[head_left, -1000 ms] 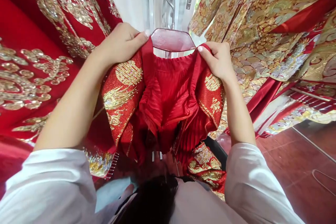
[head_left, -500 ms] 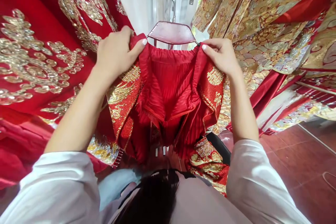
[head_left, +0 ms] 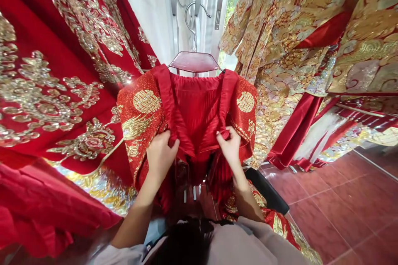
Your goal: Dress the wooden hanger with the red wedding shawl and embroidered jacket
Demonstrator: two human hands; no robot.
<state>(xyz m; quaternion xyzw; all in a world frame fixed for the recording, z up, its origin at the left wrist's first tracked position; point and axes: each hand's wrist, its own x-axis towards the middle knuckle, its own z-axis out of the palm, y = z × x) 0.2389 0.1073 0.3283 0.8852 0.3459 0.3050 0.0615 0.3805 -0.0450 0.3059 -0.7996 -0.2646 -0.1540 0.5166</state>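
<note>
A red pleated garment with gold-embroidered shoulder pieces hangs on a clear, pinkish hanger, whose metal hook shows above. My left hand pinches the garment's left front edge between thumb and fingers. On the other side, my right hand grips the right front edge at about the same height. The front stands parted between my hands, and its pleated inside shows. Gold round emblems mark both shoulders. Part of each hand's fingers is hidden behind the cloth.
Red cloth with silver-gold beading hangs close on the left. Gold patterned garments hang on the right. A black object and more red-gold embroidered cloth lie low at right. Red floor tiles show beyond.
Both hands have left the shoulders by the hanger and moved down to the front edges. The shoulder pieces now lie spread out, and the hanger sits lower in view.
</note>
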